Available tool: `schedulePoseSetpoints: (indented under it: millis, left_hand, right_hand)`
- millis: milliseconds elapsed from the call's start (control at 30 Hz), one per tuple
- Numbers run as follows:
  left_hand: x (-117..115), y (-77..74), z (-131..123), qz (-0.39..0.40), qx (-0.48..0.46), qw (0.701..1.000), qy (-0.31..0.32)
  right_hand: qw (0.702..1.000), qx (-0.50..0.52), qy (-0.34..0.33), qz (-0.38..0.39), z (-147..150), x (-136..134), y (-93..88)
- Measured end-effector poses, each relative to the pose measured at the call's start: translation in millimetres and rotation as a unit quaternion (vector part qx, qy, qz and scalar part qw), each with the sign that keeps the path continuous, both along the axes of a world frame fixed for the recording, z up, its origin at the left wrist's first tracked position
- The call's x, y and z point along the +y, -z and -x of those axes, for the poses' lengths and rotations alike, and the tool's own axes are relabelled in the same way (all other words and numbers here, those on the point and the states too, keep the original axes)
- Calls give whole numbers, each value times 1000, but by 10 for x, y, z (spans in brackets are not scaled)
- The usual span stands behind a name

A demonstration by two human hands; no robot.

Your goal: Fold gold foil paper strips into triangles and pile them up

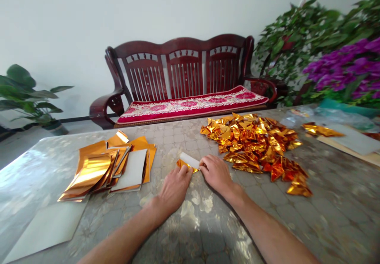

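Observation:
Between my hands is a small folded piece of gold foil paper point(187, 163), white on one side and gold on the other. My left hand point(175, 187) pinches its lower left part, and the fingertips of my right hand point(216, 173) press on its right end. To the right of my right hand lies a heap of folded gold foil triangles point(252, 145). To the left of my left hand lies a loose stack of gold foil sheets point(109, 165), some showing white backs.
A glossy patterned tabletop point(184, 220) carries everything. A white sheet point(44, 228) lies at its front left. At the far right are more gold folds point(322, 130) beside a board with white paper point(347, 139). Beyond stand a wooden bench point(181, 74), potted plants and purple flowers point(347, 68).

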State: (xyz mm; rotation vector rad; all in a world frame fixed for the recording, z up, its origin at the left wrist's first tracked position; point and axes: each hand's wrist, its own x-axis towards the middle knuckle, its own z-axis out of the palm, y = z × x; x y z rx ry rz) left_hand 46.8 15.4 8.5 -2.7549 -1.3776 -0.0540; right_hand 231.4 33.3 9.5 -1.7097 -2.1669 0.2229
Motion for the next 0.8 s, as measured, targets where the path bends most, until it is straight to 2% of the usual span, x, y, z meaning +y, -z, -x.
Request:
schedulePoseSetpoints:
  millis: [67,200,300,400,433,500,600,800]
  left_hand:
    - [-30,-4,-43,9,-12,1000,-21]
    - [-26,-13,-18,61,-96,992,-55]
    - [100,11,170,100,-224,968,-49]
    - [298,45,415,66,-325,939,-89]
    - [362,50,483,67,-328,938,-84]
    - [469,46,577,104,-308,945,-34]
    - [563,14,614,146,-283,948,11]
    - [564,-23,543,142,-261,954,41]
  right_hand:
    - [1000,15,-11,-23,59,-36,17]
    - [998,43,-47,4,129,-60,76]
    - [997,42,-56,21,111,-39,94]
    - [997,35,-59,29,89,-16,78]
    - [997,31,-59,30,87,-11,71]
    - [998,25,-59,30,88,-4,60]
    - [997,21,-62,29,90,1,56]
    - [997,21,-65,28,85,-3,61]
